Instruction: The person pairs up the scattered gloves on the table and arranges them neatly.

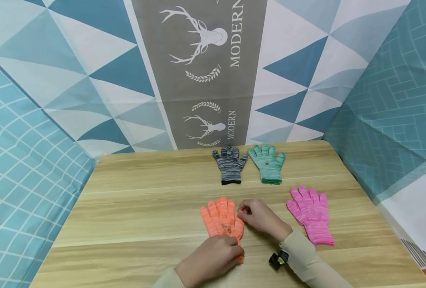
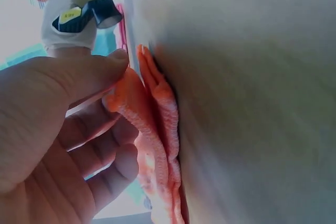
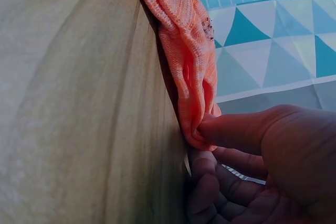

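An orange knit glove (image 1: 221,219) lies on the wooden table with its fingers toward the back and a dark stain on it. My left hand (image 1: 213,256) pinches the cuff edge at the near end, thumb on top. The left wrist view shows that cuff (image 2: 139,103) lifted into a fold between thumb and fingers. At the glove's right side my right hand (image 1: 261,218) pinches the tip of the outermost finger. In the right wrist view, thumb and fingers (image 3: 231,132) close on this orange fingertip, beside creased knit fabric.
A grey-black glove (image 1: 231,166) and a green glove (image 1: 268,164) lie flat at the table's back. A pink glove (image 1: 311,216) lies to the right, beyond my right forearm. Patterned cloth (image 1: 209,76) hangs behind the wooden table (image 1: 126,208).
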`<state>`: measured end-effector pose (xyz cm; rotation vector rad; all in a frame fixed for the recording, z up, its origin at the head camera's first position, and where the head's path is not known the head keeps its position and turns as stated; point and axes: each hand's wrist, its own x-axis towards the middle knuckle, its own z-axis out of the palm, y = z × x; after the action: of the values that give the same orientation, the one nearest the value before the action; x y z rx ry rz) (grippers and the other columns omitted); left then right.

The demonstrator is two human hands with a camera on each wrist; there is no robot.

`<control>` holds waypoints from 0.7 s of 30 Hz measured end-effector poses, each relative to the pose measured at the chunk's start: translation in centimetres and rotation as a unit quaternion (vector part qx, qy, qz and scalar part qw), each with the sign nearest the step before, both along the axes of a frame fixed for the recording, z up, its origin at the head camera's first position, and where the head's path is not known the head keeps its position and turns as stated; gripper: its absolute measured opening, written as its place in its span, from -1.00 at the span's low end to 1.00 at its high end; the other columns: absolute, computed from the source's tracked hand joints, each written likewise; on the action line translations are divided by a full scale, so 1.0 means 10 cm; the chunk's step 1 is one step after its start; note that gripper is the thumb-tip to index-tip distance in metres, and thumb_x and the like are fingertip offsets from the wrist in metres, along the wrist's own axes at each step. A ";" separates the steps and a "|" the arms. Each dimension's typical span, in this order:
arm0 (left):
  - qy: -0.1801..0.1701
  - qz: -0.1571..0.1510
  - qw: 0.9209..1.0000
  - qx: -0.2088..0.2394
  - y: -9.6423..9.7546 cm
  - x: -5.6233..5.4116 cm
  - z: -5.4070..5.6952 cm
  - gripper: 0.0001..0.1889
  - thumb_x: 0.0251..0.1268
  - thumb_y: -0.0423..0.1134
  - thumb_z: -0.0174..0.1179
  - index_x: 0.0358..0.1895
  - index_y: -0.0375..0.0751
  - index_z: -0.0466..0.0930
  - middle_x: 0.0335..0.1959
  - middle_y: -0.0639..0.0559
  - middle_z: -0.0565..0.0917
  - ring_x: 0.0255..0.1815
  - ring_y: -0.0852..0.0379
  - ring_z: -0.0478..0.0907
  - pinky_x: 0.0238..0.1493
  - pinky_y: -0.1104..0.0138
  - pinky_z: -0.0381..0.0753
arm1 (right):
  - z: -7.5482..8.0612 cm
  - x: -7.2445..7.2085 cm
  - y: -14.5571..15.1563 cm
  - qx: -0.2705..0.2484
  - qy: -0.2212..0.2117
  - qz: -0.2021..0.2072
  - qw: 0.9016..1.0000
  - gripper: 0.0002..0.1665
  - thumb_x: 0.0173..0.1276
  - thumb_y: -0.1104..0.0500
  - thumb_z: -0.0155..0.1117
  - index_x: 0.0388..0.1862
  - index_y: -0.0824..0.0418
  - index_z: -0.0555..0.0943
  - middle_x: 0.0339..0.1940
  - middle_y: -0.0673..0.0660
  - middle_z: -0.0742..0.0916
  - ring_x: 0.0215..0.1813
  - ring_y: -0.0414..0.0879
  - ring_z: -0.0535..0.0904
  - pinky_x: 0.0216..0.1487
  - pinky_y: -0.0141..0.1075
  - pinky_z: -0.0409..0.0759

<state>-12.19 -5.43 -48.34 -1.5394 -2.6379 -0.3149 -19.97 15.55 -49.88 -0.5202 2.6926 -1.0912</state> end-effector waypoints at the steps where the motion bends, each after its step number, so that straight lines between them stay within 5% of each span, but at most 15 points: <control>1: 0.004 -0.002 1.000 -0.001 0.01 0.00 0.00 -0.90 0.45 -0.07 0.30 -0.30 0.15 0.72 -0.43 0.34 0.56 -0.43 0.48 0.44 -0.36 0.61 0.40 | 0.00 0.00 0.00 -0.001 -0.001 0.000 1.000 -0.93 0.47 0.19 0.34 -0.24 0.14 0.72 -0.44 -0.07 0.66 -0.40 -0.25 0.49 -0.36 -0.38 0.48; 15: -0.031 0.016 0.999 -0.034 0.06 0.03 -0.05 -0.94 0.47 -0.07 0.28 -0.23 0.18 0.71 -0.39 0.35 0.57 -0.42 0.49 0.44 -0.40 0.60 0.38 | 0.02 -0.02 -0.02 0.000 0.001 -0.001 1.000 -0.91 0.46 0.21 0.34 -0.29 0.10 0.72 -0.46 -0.10 0.65 -0.41 -0.26 0.49 -0.37 -0.39 0.48; 21: -0.104 0.035 0.994 -0.018 0.03 0.02 -0.01 -0.90 0.54 -0.12 0.19 -0.18 0.10 0.68 -0.41 0.36 0.60 -0.39 0.52 0.46 -0.33 0.59 0.46 | 0.09 -0.05 0.07 -0.006 -0.019 0.001 1.000 -0.92 0.49 0.20 0.30 -0.19 0.15 0.73 -0.39 -0.05 0.69 -0.34 -0.21 0.54 -0.31 -0.32 0.53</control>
<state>-11.97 -5.11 -48.39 -1.4961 -2.8624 -0.4498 -20.50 16.28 -48.94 -0.4999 2.6530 -1.1063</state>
